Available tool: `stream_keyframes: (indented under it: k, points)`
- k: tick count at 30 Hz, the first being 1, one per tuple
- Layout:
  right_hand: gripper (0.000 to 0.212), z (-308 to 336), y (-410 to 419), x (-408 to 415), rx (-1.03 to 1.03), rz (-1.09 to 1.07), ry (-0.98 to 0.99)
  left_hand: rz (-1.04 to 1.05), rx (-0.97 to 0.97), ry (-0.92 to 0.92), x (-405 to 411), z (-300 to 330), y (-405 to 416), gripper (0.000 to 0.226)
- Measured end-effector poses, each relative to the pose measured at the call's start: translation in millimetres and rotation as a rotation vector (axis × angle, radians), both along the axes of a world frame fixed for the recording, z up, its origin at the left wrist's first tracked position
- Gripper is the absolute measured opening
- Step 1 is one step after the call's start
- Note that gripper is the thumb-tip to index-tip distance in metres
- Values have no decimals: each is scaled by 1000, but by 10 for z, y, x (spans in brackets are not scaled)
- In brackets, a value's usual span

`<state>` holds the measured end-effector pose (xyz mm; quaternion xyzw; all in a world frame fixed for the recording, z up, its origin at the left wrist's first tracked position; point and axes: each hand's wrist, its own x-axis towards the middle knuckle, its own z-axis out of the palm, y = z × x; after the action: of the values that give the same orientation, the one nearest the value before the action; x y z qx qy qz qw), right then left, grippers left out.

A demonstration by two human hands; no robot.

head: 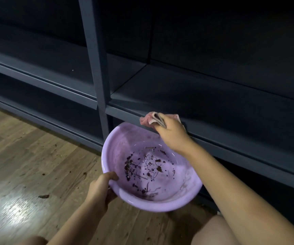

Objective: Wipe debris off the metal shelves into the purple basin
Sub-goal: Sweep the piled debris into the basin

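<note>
- The right hand [172,134] gripped a pink cloth [150,119] at the shelf [213,96] edge, mid-wipe.
- The left hand [101,187] clasped the basin [118,138] rim underneath; next, probably sweeping crumbs off the lip.

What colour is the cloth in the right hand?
Pink, the cloth gripped by the right hand; seen in the head view.

Dark metal shelf [204,89]; debris-strewn wooden floor [27,156].
</note>
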<state>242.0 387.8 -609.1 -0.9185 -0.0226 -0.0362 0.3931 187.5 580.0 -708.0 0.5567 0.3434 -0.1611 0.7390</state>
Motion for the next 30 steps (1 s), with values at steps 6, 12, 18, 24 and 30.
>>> stream_keyframes:
  k: [6,12,18,24,30]
  points:
    - [24,-150,65,-247,26,88,-50,-18,-8,-8,-21,62,-77,15]
    - [19,36,-50,-308,323,33,-102,-27,10,-25,-60,116,-156,8]
    - [19,384,-463,-123,312,-149,-236,-51,-3,-35,-72,120,-179,9]
    - [23,11,-404,-114,-304,-200,-107,-54,-14,-68,-11,126,-184,14]
    - [25,-164,52,-182,-261,-130,-225,-59,-20,-68,29,109,-206,22]
